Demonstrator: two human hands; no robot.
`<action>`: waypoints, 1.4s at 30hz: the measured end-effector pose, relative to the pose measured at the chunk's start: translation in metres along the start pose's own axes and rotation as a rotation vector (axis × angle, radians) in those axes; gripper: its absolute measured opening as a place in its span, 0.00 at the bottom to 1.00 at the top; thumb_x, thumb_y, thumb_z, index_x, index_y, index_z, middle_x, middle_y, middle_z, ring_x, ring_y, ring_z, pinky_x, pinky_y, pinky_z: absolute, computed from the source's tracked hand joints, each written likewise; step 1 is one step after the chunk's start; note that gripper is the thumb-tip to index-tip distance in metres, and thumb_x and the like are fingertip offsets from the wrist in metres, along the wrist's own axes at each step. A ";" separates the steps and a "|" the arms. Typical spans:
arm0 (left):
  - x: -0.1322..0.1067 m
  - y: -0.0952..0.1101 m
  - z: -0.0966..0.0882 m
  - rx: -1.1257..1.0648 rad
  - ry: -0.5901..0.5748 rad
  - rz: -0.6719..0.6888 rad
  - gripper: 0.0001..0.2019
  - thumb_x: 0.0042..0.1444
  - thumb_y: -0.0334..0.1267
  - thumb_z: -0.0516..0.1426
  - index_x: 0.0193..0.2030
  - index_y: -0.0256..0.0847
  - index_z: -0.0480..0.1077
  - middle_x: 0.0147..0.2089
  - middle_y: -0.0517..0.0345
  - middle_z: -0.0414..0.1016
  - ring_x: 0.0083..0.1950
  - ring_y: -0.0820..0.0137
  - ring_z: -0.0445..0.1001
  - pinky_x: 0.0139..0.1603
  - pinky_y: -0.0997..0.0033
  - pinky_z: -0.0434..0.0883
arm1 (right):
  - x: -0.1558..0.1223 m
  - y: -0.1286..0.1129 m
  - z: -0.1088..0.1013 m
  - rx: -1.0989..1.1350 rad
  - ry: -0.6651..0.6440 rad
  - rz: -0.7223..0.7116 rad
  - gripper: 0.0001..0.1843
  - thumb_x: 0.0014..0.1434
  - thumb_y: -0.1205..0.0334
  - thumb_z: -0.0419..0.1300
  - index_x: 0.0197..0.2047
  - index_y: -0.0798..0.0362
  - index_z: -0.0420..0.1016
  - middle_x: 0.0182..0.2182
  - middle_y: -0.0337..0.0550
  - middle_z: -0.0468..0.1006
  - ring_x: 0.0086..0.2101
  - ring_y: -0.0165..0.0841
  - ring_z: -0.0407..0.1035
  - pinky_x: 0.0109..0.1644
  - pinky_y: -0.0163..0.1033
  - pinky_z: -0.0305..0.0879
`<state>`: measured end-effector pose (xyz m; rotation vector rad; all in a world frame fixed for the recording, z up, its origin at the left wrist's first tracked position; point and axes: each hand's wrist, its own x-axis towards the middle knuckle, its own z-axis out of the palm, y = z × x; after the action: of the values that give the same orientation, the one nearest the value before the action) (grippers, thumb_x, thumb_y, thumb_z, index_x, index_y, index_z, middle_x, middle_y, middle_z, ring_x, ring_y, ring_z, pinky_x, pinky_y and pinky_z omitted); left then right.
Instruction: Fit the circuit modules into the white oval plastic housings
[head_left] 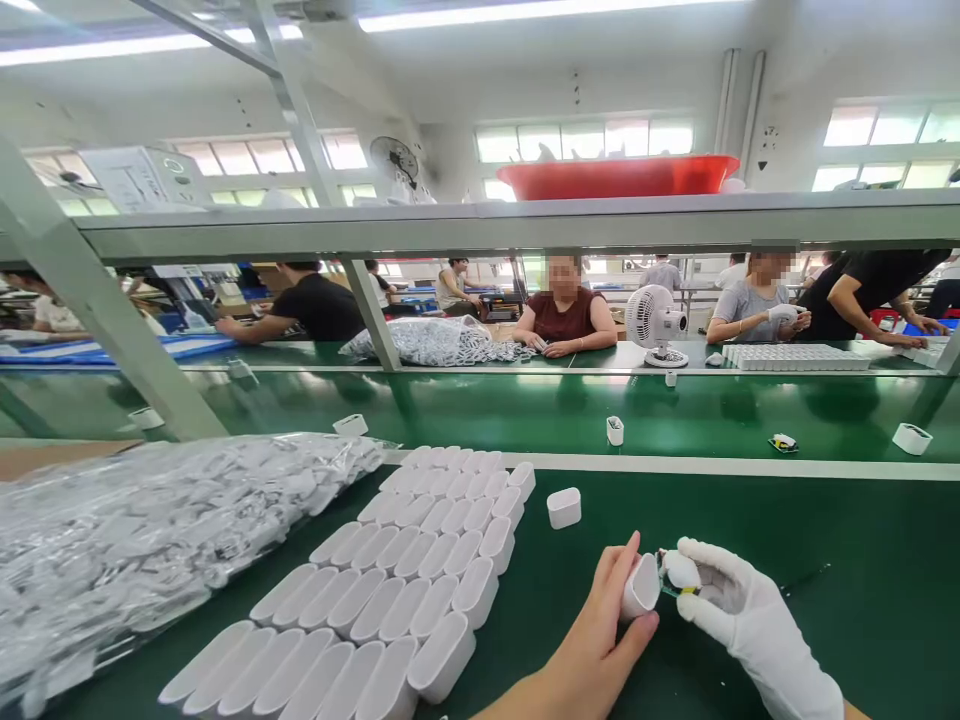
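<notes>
Nestling in left hand [600,640]: white shell [641,588]

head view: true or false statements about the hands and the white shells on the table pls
1. The left hand holds a white shell. True.
2. The right hand is bare. False: it wears a white glove and pinches a small part at the mouth of the white shell.
3. Rows of shells lie on the green table, left of both hands. True.
4. The red tub stands on the table beside the hands. False: it sits up on the shelf overhead.
5. The plastic bag is empty. False: it is stuffed with white parts.
</notes>
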<state>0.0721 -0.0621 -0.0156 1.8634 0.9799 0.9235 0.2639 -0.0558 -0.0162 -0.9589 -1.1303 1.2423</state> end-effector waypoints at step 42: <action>0.004 0.005 0.002 0.229 0.252 0.327 0.34 0.46 0.18 0.53 0.58 0.54 0.63 0.46 0.56 0.61 0.47 0.68 0.67 0.48 0.66 0.72 | -0.023 -0.030 0.017 -0.830 -0.258 -0.715 0.22 0.55 0.78 0.51 0.49 0.46 0.61 0.35 0.38 0.72 0.33 0.29 0.66 0.41 0.36 0.68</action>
<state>0.0766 -0.0607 -0.0111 2.1816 0.9776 1.3119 0.2538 -0.0831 0.0140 -0.8470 -2.0437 0.2869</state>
